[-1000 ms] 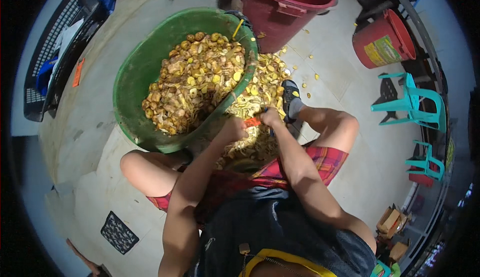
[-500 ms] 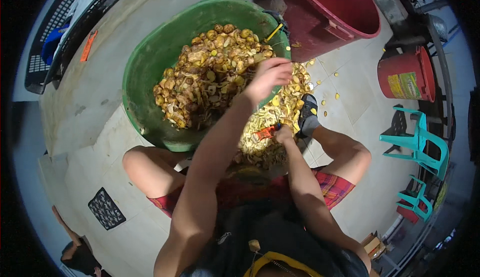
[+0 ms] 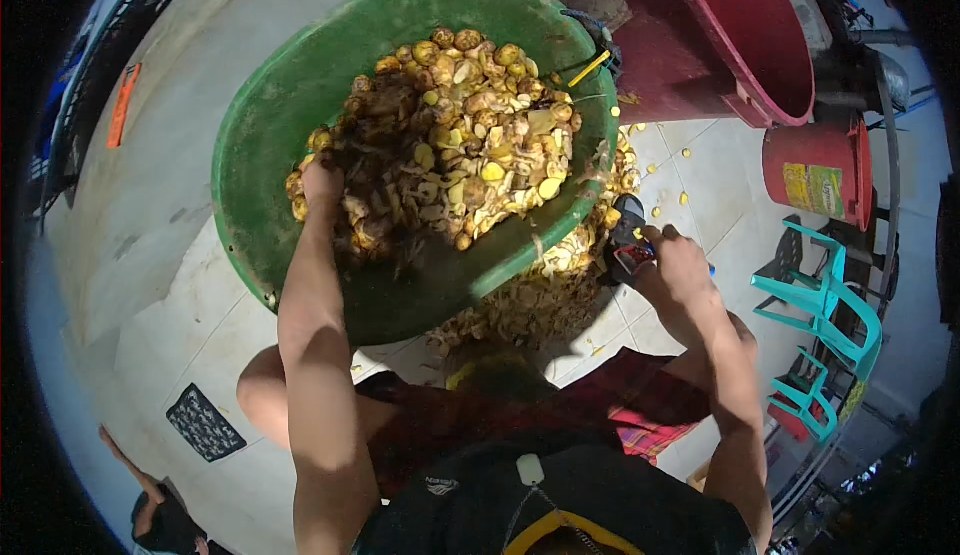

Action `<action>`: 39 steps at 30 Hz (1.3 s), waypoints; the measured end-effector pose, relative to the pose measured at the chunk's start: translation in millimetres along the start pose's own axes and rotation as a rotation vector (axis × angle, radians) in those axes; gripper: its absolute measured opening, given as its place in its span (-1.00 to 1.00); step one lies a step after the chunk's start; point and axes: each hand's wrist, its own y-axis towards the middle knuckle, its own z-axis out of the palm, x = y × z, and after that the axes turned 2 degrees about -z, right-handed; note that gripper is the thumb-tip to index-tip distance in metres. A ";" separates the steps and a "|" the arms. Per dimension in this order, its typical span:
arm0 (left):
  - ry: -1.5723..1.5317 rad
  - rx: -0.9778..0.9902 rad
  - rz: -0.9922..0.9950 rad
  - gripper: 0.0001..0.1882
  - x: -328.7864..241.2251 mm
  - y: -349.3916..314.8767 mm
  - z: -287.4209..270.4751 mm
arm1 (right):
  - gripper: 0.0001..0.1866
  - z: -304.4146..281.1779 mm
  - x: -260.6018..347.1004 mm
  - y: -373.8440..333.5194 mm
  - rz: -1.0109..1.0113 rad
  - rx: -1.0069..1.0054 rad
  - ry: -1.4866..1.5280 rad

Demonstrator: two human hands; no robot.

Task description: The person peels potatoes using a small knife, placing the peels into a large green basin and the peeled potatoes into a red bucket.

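Note:
A big green tub point(image 3: 245, 145) holds a heap of potatoes point(image 3: 468, 41), brown and yellow, mixed with peelings and cut yellow slices point(image 3: 493, 172). My left hand point(image 3: 322, 183) reaches into the tub at the heap's left edge, touching the potatoes there; its fingertips are hidden among them. To the right of the tub, over my shoe, my right hand point(image 3: 682, 267) is closed around a small red tool with a blue end point(image 3: 630, 257). Most of that tool is covered by the fingers, so its exact kind is unclear.
Peelings and slices point(image 3: 530, 310) lie piled on the tiled floor between the tub and my legs. A large dark red bin point(image 3: 680, 65) stands against the tub's right side. Farther right are a red bucket point(image 3: 815, 175) and turquoise plastic stools point(image 3: 825, 295). Another person point(image 3: 160, 510) appears at lower left.
My left hand has moved left, from the tub's right rim into the heap. My right hand, still with the red tool, has moved right, away from the pile of slices. The view has shifted.

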 end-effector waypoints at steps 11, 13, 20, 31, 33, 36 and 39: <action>0.673 -0.017 0.294 -0.43 -23.9 38.9 31.7 | -0.60 -25.8 35.4 13.4 0.029 -0.107 0.287; 0.670 0.039 0.192 -0.45 -28.8 43.8 34.1 | -0.59 -34.0 39.0 13.2 0.028 -0.106 0.329; -0.570 0.084 0.260 -0.50 19.3 13.9 25.0 | -0.64 -55.5 51.1 -3.4 -0.094 -0.280 0.233; -1.116 0.537 0.292 -0.51 -158.7 -192.6 -60.4 | -0.81 -76.6 148.0 -147.0 -0.636 -1.127 0.366; -1.030 0.604 0.402 -0.54 -170.8 -224.1 -78.7 | -0.78 -65.9 126.6 -168.5 -0.604 -0.815 0.410; -0.998 0.668 0.510 -0.55 -179.2 -263.0 -99.8 | -0.68 -42.9 49.9 -204.7 -0.459 -0.719 1.047; -0.915 0.643 0.514 -0.56 -165.7 -291.6 -120.1 | -0.75 -23.5 -17.9 -239.0 -0.085 -0.676 0.986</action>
